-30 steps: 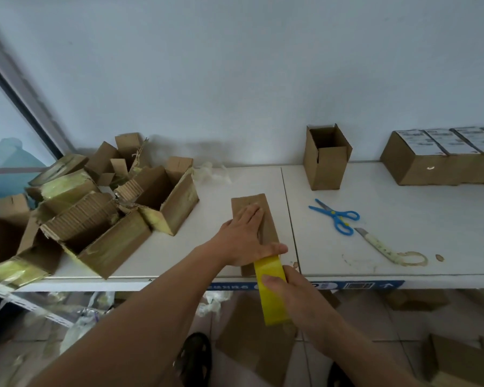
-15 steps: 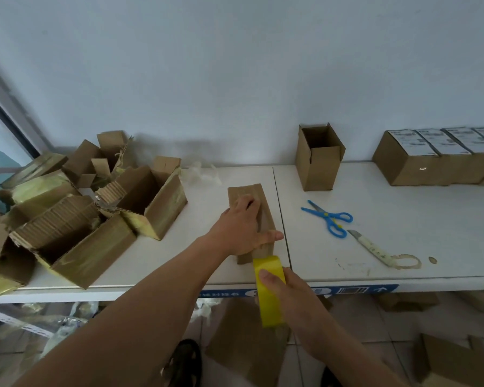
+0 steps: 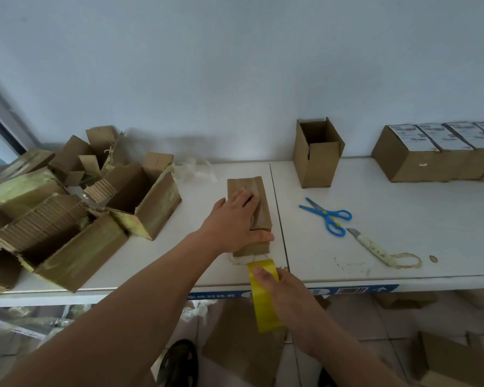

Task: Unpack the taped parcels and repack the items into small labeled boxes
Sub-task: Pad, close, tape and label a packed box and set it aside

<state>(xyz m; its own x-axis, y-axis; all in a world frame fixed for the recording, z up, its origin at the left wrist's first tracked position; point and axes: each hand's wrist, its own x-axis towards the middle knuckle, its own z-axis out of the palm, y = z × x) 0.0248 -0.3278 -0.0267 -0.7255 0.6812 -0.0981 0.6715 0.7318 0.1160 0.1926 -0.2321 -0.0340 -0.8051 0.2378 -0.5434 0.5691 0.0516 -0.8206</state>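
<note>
Small brown box (image 3: 249, 216) lies on its side on the bench (image 3: 403, 233), mid-front, near the edge. Left hand (image 3: 232, 222) lies on top of it, fingers pretty straight, thumb along the near end – pressing, not gripping. Right hand (image 3: 285, 300) has its grip closed round the yellow tape roll (image 3: 263, 297), just off the bench edge, w/ a pale strip running up to the box's near end.

Box looks light, thin card, prob. dents if squeezed, so flat pressure on top is the sane hold; it'd likely slide on that smooth top otherwise. Tape is stiff at the roll, sticky and floppy once loose. Scissors (image 3: 326, 216) and knife (image 3: 370, 245) lie to the right, untouched.
</note>
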